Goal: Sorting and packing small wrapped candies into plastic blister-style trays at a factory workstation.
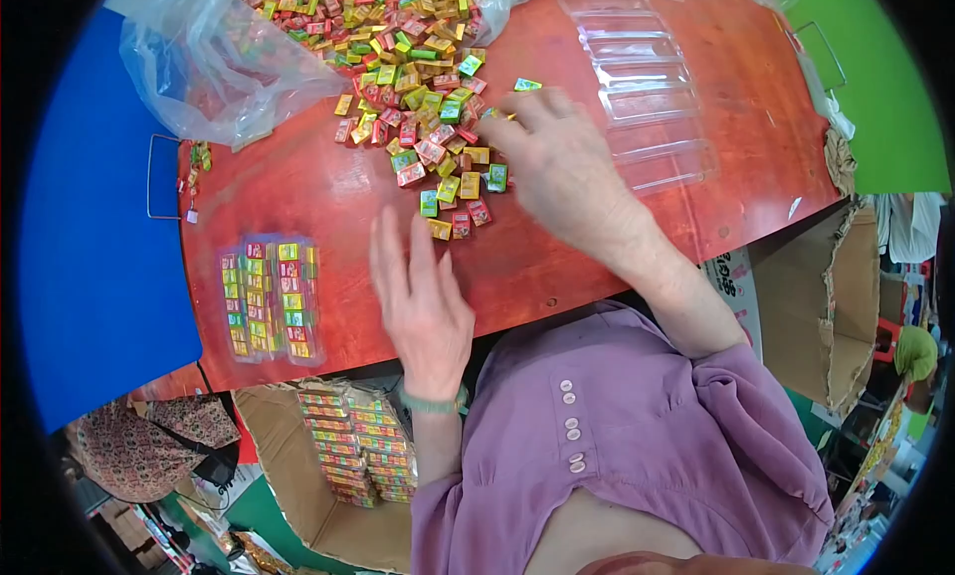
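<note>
A heap of small candy-like boxes (398, 88) in red, yellow and green spreads over the red table (318, 192). At its right edge my right hand (562, 167) is bent over, fingers curled down among the boxes; a bit of yellow shows by the fingertips, and what they grip is hidden. My left hand (423, 306) is open, slightly blurred, its fingers stretched toward the near end of the heap beside several loose boxes. To its left lies a clear plastic tray (316, 346) holding rows of the same small boxes (290, 287).
Clear plastic bag film (224, 83) lies around the heap's far left. Empty clear trays (647, 88) are at the right. Below the table's near edge stand a carton (274, 431) with filled packs (358, 441) and another open carton (846, 306). Wire handles (151, 177) stick out at the side.
</note>
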Tool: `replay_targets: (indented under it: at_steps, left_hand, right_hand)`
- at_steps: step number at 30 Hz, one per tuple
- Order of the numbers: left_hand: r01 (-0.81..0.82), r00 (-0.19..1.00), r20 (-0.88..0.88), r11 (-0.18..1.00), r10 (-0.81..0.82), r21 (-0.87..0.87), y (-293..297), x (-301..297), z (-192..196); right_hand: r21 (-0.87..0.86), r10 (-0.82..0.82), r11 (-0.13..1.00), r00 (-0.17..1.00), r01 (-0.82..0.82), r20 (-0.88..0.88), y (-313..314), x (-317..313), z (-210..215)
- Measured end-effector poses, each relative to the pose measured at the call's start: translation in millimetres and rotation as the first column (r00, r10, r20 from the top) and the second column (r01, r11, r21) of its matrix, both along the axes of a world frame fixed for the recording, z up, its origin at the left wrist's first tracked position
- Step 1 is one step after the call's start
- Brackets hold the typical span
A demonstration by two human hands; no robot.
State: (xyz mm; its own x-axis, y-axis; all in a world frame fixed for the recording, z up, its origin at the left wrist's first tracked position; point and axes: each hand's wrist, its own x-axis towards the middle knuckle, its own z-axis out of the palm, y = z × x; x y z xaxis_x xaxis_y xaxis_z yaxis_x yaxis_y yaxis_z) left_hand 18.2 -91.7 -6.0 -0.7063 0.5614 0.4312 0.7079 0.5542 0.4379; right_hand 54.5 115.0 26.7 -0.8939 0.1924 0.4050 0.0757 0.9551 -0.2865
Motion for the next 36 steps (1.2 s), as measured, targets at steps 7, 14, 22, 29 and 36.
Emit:
replay_targets:
  at_steps: [7,14,22,29,36]
  left_hand:
    - [0.142,0.990,0.009,0.981,-0.142,-0.136,36,-4,-11]
    - [0.100,0.991,0.082,0.994,-0.104,0.051,15,0,-15]
    - [0.086,0.980,0.167,0.985,-0.111,0.148,7,-2,-10]
    - [0.103,0.988,0.117,0.994,-0.105,0.025,-17,-15,0]
    - [-0.028,0.981,0.195,0.998,0.017,0.057,-29,-14,-3]
  right_hand:
    - [-0.104,-0.069,0.991,0.993,0.078,0.093,1,30,-22]
    - [-0.514,0.084,0.855,0.996,-0.066,0.013,-5,51,-17]
    - [-0.538,0.041,0.843,0.999,-0.018,0.031,-3,85,-2]
    - [-0.331,0.079,0.944,0.983,-0.021,0.164,-3,102,-5]
    - [-0.389,0.087,0.921,0.981,-0.013,0.174,-18,95,-8]
